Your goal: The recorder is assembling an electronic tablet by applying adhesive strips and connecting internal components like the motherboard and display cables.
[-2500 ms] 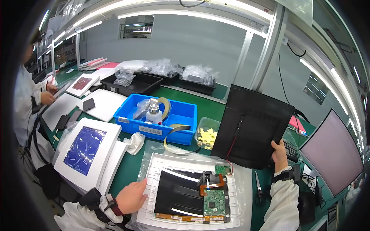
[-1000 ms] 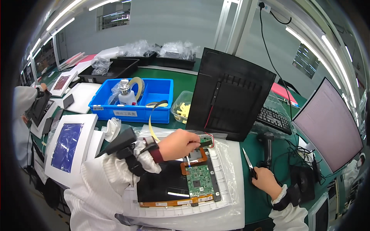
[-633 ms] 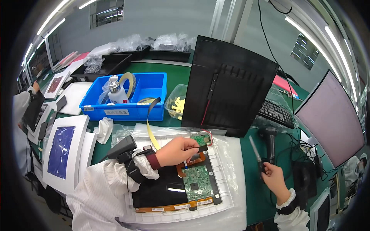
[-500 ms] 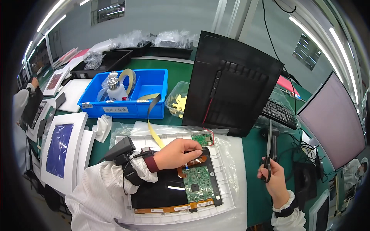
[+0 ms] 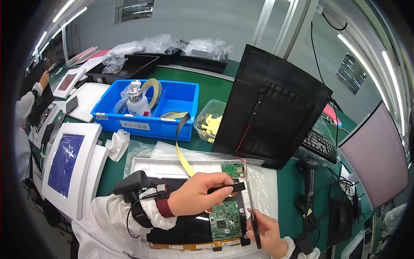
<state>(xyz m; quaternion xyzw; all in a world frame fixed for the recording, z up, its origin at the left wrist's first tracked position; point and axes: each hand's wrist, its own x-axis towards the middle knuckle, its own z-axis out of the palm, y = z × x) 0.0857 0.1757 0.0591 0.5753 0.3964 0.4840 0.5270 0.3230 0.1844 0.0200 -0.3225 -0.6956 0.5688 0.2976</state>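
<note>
Left hand, head view: thumb and fingers pinched together on a short black strip, its free end pointing right, held over the white frame and above the green circuit board. Right hand: fingers curled round the scissors, blades pointing toward the far side, just beside the strip's free end. Whether blade and strip touch cannot be told, nor whether the blades are parted. The white frame lies flat over the table; a black panel stands tilted beyond it, with a red wire running down from it toward the small green board.

Assessment: the black strip is best kept taut and level, fingertips well back from the blades. Any cut should be square, in one stroke, with the points raised off the green circuit board. The red wire calls for clearance, and the black panel ought not to be knocked, as it could tug that wire
</note>
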